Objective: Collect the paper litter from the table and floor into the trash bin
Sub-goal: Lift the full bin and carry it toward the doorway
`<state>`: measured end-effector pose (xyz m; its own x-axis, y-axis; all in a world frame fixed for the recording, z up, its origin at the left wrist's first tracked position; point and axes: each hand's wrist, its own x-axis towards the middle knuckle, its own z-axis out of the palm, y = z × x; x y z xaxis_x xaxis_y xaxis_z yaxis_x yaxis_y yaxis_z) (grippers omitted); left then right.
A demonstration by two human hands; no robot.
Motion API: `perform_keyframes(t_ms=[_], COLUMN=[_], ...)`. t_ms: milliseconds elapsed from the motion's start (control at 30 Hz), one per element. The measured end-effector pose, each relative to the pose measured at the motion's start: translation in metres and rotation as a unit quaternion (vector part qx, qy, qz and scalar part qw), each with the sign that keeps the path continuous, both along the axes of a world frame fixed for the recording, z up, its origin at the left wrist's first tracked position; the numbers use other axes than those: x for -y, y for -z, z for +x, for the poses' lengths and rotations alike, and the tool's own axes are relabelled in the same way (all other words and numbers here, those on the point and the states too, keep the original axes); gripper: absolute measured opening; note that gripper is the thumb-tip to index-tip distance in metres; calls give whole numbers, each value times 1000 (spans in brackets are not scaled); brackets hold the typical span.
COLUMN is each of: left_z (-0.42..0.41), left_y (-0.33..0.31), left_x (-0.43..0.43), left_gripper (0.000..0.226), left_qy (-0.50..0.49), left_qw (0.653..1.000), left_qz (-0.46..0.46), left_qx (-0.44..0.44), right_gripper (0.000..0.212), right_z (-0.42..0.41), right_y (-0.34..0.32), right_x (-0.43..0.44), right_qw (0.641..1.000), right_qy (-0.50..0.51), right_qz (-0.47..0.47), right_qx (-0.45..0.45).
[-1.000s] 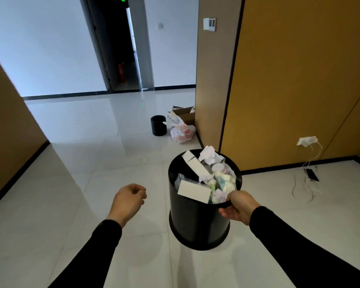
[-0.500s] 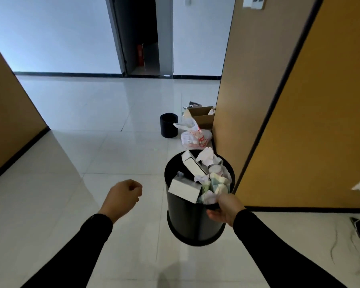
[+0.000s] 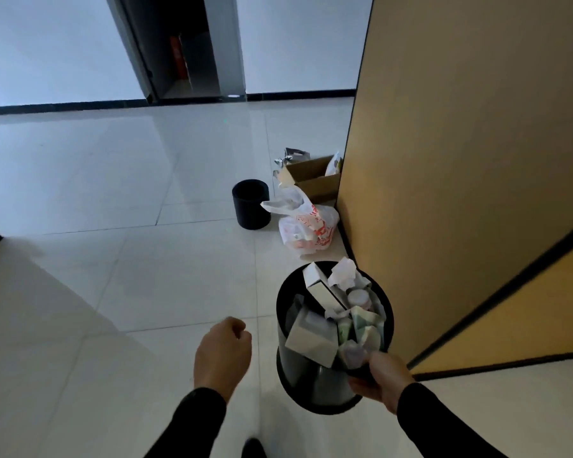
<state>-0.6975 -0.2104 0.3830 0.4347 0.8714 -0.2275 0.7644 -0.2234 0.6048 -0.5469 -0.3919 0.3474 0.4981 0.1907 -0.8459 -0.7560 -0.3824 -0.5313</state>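
Black trash bin point(image 3: 311, 385) is hanging off the floor, lower right of view, tilted a bit toward the camera, packed w/ paper litter point(image 3: 343, 276): crumpled white paper on top, white boxes, greenish wrappers. Right hand point(image 3: 382, 378) is gripping the bin's near rim, fingers clamped over the edge, thumb side outside; the rim's sitting right under the knuckles. R arm in a black sleeve is reaching in from bottom right, elbow bent. Left hand point(image 3: 222, 355) is hanging just left of the bin, not touching it, fingers curled into a loose fist, nothing visible in it, back of hand up. Ahead on the tile floor point(image 3: 113, 259): second small black bin point(image 3: 250, 209), white plastic bag w/ red print point(image 3: 306, 226) touching beside it, cardboard box point(image 3: 311, 180) behind, against the wood-panel wall point(image 3: 460, 160).
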Motion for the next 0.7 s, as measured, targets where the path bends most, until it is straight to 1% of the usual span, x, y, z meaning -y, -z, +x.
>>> perform_keyframes(t_ms=[133, 300, 433, 567, 700], left_z=[57, 128, 189, 233, 265], left_y=[47, 131, 214, 300, 377], left_x=[-35, -58, -61, -54, -40], left_gripper=[30, 35, 36, 38, 37], left_qy=[34, 137, 209, 236, 265], left_qw=[998, 979, 951, 929, 912], left_qz=[15, 10, 12, 2, 3], left_qx=[-46, -154, -225, -285, -314], right_gripper=[26, 35, 32, 26, 18], right_z=[48, 107, 150, 180, 198], right_y=[50, 133, 216, 300, 372], right_x=[-36, -49, -34, -15, -1], right_qw=[999, 996, 994, 990, 984], right_qy=[34, 73, 98, 124, 153], right_qz=[-22, -33, -35, -45, -61], right_qx=[-27, -44, -46, -59, -75])
